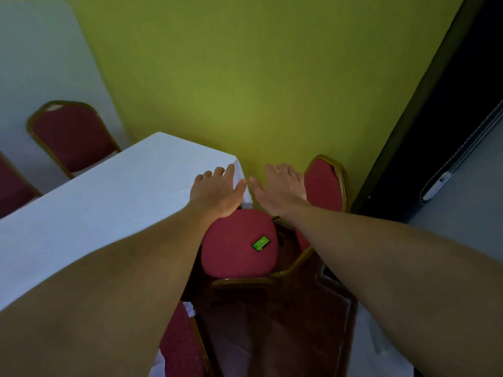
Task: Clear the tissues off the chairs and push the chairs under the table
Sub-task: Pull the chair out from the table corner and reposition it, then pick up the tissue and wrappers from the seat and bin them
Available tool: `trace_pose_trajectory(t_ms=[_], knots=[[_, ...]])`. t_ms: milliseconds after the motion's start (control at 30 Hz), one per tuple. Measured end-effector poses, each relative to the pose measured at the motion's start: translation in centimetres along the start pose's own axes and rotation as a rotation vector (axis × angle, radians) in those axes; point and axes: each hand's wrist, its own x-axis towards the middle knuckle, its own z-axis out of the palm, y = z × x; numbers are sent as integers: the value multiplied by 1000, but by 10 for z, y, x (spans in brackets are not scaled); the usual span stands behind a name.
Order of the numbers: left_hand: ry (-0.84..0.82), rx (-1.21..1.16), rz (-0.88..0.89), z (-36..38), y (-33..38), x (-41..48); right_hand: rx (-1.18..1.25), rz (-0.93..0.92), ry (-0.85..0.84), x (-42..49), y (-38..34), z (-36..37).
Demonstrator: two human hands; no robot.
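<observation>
Olive-green wall [245, 77] fills my view past a table [109, 200] draped in smooth white cloth. I hold my left hand [217, 190] and right hand [280, 189] out flat, fingers spread, empty, over the table's corner. At six o'clock below them sits a chair [236, 243], rounded red speckled fabric seat in a gold frame, with a small green-screened phone [261, 243] on it.

White-clothed table [109, 202], red chair seat [234, 240] beside it, small green-screened phone [261, 243] on seat

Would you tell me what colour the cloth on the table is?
White, plain with no pattern; the tablecloth shows clearly in the head view.
</observation>
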Motion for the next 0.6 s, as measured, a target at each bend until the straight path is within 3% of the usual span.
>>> trace_pose_trajectory(t_ms=[300, 600], knots=[[-59, -27, -51, 53, -1, 77, 45, -35, -8, 84, 20, 64], [-175, -167, -105, 205, 0, 174, 99, -13, -145, 155, 75, 225]])
